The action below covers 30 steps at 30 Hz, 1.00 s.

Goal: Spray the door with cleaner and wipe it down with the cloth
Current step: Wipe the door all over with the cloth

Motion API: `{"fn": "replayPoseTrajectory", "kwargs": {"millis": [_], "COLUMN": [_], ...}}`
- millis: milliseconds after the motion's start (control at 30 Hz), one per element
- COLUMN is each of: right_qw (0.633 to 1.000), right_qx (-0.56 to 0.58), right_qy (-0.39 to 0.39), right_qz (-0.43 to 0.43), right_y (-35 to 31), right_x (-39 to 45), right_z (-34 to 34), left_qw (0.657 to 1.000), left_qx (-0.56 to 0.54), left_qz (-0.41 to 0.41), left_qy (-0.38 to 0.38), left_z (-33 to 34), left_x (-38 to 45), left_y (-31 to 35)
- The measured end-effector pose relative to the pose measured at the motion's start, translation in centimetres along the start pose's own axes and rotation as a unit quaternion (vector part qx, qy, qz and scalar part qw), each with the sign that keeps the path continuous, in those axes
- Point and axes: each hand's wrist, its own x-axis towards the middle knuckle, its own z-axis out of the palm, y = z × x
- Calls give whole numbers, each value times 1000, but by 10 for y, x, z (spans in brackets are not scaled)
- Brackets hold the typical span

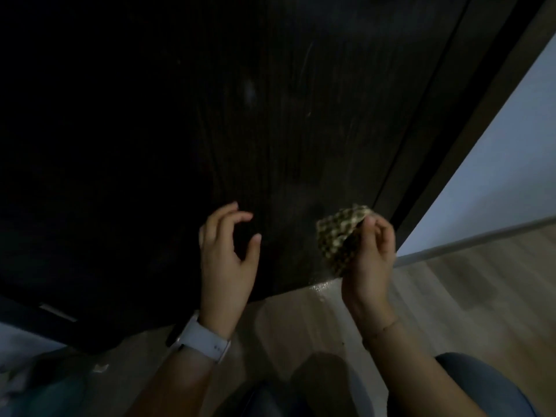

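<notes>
Fingers [379, 233] around cloth [341, 239] — near door [270, 130] bottom edge.

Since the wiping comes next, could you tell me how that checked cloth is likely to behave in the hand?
The checked cloth looks soft and floppy: it bunches in the right hand. It is probably light, pinched by fingertips alone. It should drag rather than slide on the door, though wet streaks there might ease it.

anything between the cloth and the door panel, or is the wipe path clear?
Nothing visible blocks it. The right hand holds the bunched checkered cloth right in front of the lower door, near its bottom edge. The left hand is open and empty off to the side, not between cloth and panel. Whether the cloth touches the door can't be told.
</notes>
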Motion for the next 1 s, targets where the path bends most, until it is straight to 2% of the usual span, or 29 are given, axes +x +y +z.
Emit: {"fn": "replayPoseTrajectory", "kwargs": {"millis": [100, 167, 267, 367, 433, 500, 567, 600, 633, 700, 800, 867, 933, 1000], "right_qw": [991, 981, 969, 965, 958, 921, 837, 805, 787, 795, 863, 887, 886, 860], "right_qx": [-6, -4, 0, 4, -11, -127, -263, -294, -304, -281, -183, -118, -123, -164], "right_qy": [46, 65, 77, 101, 91, 19, -87, -134, -163, -138, 55, 141, 140, 60], "right_qz": [-122, -184, -235, -240, -271, -368, -472, -498, -511, -520, -468, -424, -425, -479], "right_y": [-18, -25, -20, -4, 12, 31, 52, 58, 58, 42, -3, -28, -28, -7], "right_x": [47, 73, 97, 103, 100, 88, 78, 78, 81, 97, 134, 150, 147, 123], "right_z": [12, 27, 58, 81, 86, 86, 82, 78, 75, 72, 72, 74, 81, 94], "left_qw": [987, 968, 948, 930, 919, 909, 902, 900, 899, 896, 892, 894, 893, 887], "left_qx": [88, 166, 248, 308, 331, 350, 362, 365, 368, 373, 380, 377, 382, 389], "left_qz": [135, 184, 192, 189, 202, 212, 219, 221, 222, 225, 229, 224, 218, 222], "left_qy": [25, 37, 56, 60, 71, 80, 85, 85, 84, 85, 91, 95, 102, 109], "left_z": [7, 10, 15, 18, 19, 20, 21, 21, 21, 21, 20, 21, 20, 16], "left_x": [44, 72, 104, 119, 122, 125, 127, 127, 127, 126, 127, 127, 123, 118], "left_y": [23, 32, 31, 23, 17, 13, 10, 9, 9, 8, 8, 10, 16, 21]}}
